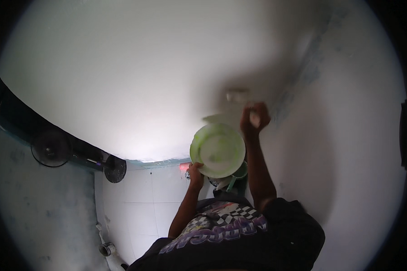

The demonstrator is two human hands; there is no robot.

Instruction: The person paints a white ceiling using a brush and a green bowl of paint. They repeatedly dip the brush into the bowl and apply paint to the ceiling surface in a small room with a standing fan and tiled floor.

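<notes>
My left hand (195, 174) holds a round plate (217, 149) by its lower left edge; the plate is whitish with pale green smears and a green rim. My right hand (255, 115), slightly blurred, is closed on a pale-handled brush (237, 95), raised above and right of the plate against the white wall (135, 72), where its shadow falls. Below the plate, partly hidden, are a green container (236, 179) and other small objects.
A dark strip with round fittings (115, 170) runs along the left. White tiles (131, 198) with a red object (183, 167) lie below the wall. A metal cylinder (107, 249) sits at lower left. An adjoining wall (348, 149) rises on my right.
</notes>
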